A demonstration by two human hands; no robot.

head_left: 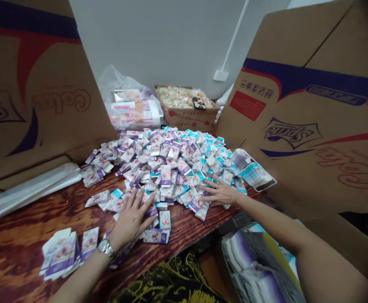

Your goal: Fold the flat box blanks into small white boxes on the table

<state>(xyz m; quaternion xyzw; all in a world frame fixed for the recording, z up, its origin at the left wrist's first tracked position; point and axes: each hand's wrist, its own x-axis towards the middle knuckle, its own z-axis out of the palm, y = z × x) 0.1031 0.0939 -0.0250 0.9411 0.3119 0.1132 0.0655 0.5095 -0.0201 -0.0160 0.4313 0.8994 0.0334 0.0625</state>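
Two soda cartons (297, 109): stood at the sides, stiff and brown.
Table (16, 248): was streaky red-brown.
Little-box pile (171, 164): lay on the table, thin printed card; soft, flat pushes seemed best, to save the corners.
Left hand (131, 219): fingers spread on the pile's near edge, gripping nothing I could see.
Right hand (221, 192): fingers spread at its right edge, gripping nothing that showed.

Cool, muted indoor light falls evenly over the gray wall (158, 46), your left hand (130, 221) and your right hand (221, 191), glinting off the wristwatch (106, 247) and clear plastic roll (35, 188) as shadow pools below the table (22, 229). Wide-angle stretch splays the 2 large cartons (294, 101) outward, print on the small boxes (165, 174) goes soft, and darkness swallows the upper right corner.
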